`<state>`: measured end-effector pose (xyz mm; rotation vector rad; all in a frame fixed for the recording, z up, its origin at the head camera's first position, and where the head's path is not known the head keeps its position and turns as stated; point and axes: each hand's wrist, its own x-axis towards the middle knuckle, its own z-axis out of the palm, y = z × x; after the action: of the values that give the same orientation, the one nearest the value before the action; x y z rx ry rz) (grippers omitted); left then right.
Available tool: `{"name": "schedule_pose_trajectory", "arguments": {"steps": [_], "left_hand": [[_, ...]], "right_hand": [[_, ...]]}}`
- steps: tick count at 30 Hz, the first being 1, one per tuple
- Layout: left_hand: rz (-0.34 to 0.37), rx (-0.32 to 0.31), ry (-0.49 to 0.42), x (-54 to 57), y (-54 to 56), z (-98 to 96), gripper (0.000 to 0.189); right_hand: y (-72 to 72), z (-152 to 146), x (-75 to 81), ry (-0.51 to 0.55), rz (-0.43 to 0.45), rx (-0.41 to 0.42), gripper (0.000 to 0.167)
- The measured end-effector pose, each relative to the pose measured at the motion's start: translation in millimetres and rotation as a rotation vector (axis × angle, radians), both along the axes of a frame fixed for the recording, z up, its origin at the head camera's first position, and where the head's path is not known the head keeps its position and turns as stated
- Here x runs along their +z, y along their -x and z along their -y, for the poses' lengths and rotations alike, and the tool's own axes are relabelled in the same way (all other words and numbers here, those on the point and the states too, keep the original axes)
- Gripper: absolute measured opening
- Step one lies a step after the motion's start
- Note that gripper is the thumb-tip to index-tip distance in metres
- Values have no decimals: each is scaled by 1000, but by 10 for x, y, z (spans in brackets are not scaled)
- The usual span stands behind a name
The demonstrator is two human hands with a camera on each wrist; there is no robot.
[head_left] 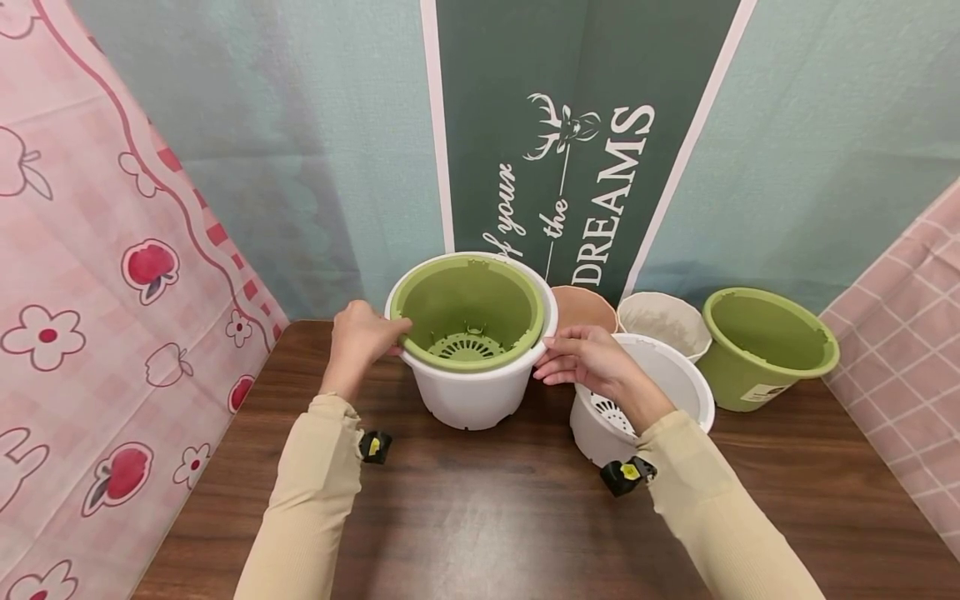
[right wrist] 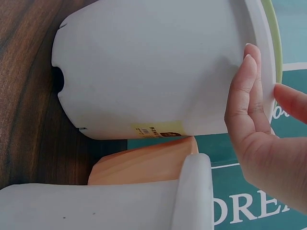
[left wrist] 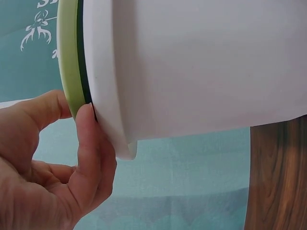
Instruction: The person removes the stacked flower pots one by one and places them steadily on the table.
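Note:
A green flower pot (head_left: 480, 287) with a slotted bottom sits nested inside a white flower pot (head_left: 472, 402) on the table. With thumb and fingertips, my left hand (head_left: 362, 337) pinches the green pot's rim at the left; the left wrist view shows its fingers (left wrist: 88, 139) between the green rim (left wrist: 71, 57) and the white rim. On the other side, my right hand (head_left: 592, 360) holds the white pot's rim. In the right wrist view, its fingers (right wrist: 242, 91) lie against the outer wall under that rim, the thumb at the rim's edge.
Just right of the nested pots stands another white pot (head_left: 693, 392), partly behind my right forearm. Behind it are an orange pot (head_left: 581, 308) and a cream pot (head_left: 663, 321). A second green pot (head_left: 738, 375) stands farther right. Curtains border the wooden table (head_left: 465, 517).

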<state>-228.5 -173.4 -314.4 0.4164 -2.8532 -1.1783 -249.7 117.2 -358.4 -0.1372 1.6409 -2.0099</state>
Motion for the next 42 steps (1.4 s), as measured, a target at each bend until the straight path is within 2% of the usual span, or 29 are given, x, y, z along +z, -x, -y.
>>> {"name": "schedule_pose_trajectory", "arguments": {"steps": [10, 19, 25, 32, 42], "left_hand": [[0, -2, -32, 9, 8, 13, 23], [4, 4, -103, 35, 16, 9, 21], [27, -5, -224, -1, 32, 44, 20], [29, -38, -322, -17, 36, 74, 18], [89, -55, -495, -23, 50, 96, 12]], "right_hand": [[5, 4, 15, -13, 4, 7, 6], [8, 0, 19, -10, 4, 14, 7], [7, 2, 21, -17, 3, 21, 7], [0, 6, 23, -11, 10, 5, 6], [-10, 0, 24, -11, 8, 9, 7]]}}
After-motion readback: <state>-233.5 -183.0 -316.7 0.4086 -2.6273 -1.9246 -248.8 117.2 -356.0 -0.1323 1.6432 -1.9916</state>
